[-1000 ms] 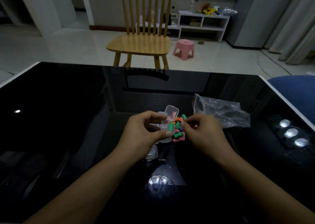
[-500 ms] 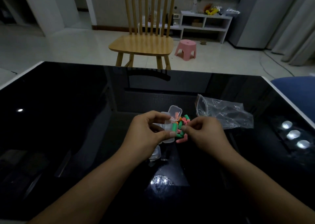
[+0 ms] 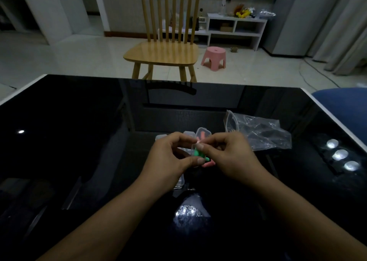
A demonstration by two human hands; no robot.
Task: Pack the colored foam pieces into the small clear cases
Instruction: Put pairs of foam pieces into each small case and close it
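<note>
Pinching a small clear case (image 3: pixel 193 147) between my left hand's (image 3: pixel 168 161) thumb and curled fingers, I am holding it just above the black table (image 3: pixel 79 141). My right hand (image 3: pixel 228 155) is meeting it from the other side, thumb and forefinger closing on a pinkish foam piece (image 3: pixel 198 142) at the case's mouth. Green foam pieces (image 3: pixel 199 154) are showing just below my fingertips, with pink ones (image 3: pixel 208 163) lying beside them on the table. Another clear case (image 3: pixel 203 136) holding orange pieces is sitting just behind my hands. A crumpled plastic bag (image 3: pixel 260 133) is lying nearby to the right. Beyond the table's far edge are standing a wooden chair (image 3: pixel 164 52) and a pink stool (image 3: pixel 214 57).
</note>
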